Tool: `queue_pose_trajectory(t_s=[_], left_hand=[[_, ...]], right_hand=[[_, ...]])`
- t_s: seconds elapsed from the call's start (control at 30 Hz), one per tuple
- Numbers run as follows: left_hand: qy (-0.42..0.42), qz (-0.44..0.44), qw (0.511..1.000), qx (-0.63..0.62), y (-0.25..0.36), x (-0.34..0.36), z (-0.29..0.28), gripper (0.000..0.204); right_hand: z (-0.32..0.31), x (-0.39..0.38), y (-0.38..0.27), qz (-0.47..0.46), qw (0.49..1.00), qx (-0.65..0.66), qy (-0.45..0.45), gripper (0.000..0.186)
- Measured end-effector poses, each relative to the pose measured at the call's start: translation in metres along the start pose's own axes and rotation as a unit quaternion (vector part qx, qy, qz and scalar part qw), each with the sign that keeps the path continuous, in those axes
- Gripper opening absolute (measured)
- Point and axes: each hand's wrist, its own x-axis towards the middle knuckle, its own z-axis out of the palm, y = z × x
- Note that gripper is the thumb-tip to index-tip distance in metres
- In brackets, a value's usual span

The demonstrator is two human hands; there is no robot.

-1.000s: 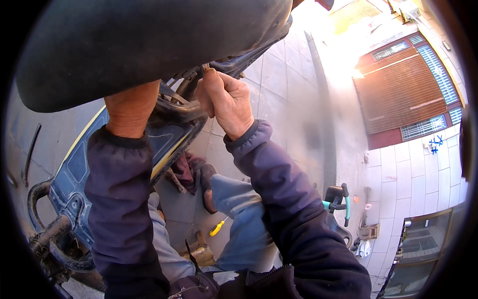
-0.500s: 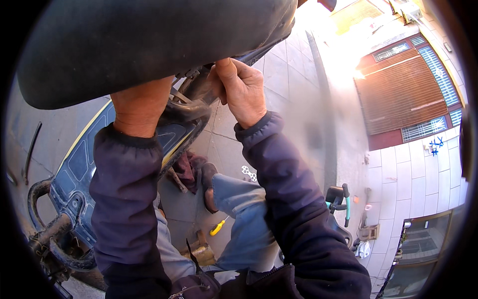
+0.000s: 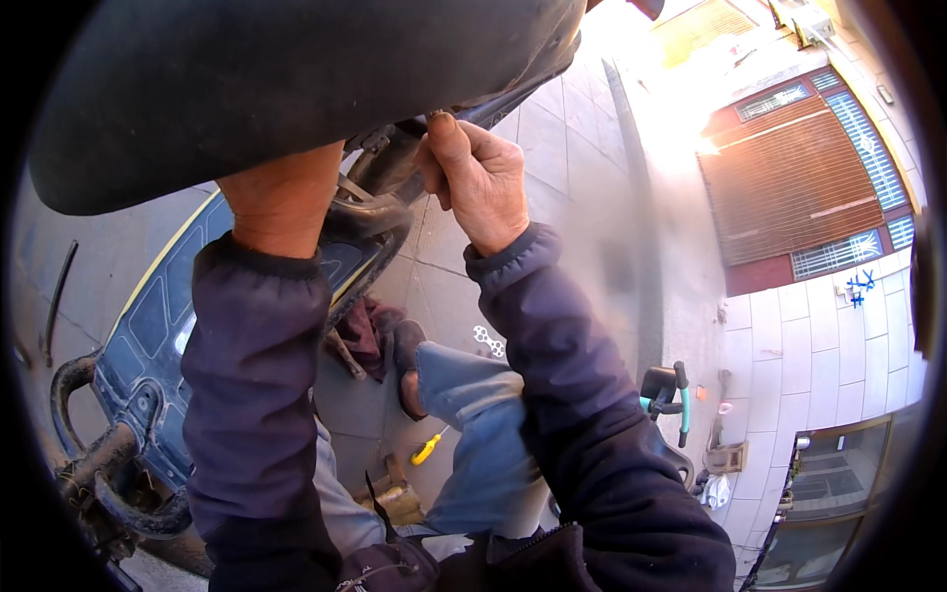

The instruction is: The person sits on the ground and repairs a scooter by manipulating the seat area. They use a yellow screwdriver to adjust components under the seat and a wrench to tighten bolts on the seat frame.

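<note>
A long black scooter seat spans the upper left, above both hands. My left hand reaches up under it; only the wrist and lower hand show, and the seat hides its fingers. Just below the seat's right-hand edge is my right hand, closed, with thumb and fingers pinched together. Whatever they pinch is too small or hidden to make out. Between the hands lie dark frame parts of the scooter, and its blue-grey footboard slopes away to the left.
Between my legs, a yellow-handled screwdriver lies on the tiled floor. A flat silver multi-hole wrench is beside my knee, and a dark red cloth near my shoe. Black tubular bars stand lower left. A turquoise-handled object stands right.
The right thumb's tip has come a little further out from the seat's edge. The left forearm has shifted slightly right, and the view has moved a little.
</note>
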Motion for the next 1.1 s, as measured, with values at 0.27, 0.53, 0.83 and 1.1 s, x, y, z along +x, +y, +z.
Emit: queue_pose_trajectory(t_s=[0.27, 0.53, 0.83, 1.1], left_hand=[[0.013, -0.060, 0.997, -0.037, 0.014, 0.006, -0.018, 0.060], [0.022, -0.028, 0.991, -0.130, 0.007, -0.007, 0.005, 0.055], [0.045, 0.013, 0.975, -0.216, -0.014, -0.008, 0.003, 0.030], [0.060, 0.007, 0.964, -0.258, -0.014, -0.008, 0.000, 0.028]], right_hand=[[-0.001, 0.000, -0.001, -0.009, 1.000, -0.001, 0.007, 0.048], [0.003, 0.006, 0.000, -0.016, 1.000, -0.014, -0.003, 0.047], [0.013, 0.014, 0.006, -0.013, 0.999, 0.015, -0.036, 0.044], [0.017, 0.013, 0.007, -0.018, 0.998, 0.043, -0.043, 0.042]])
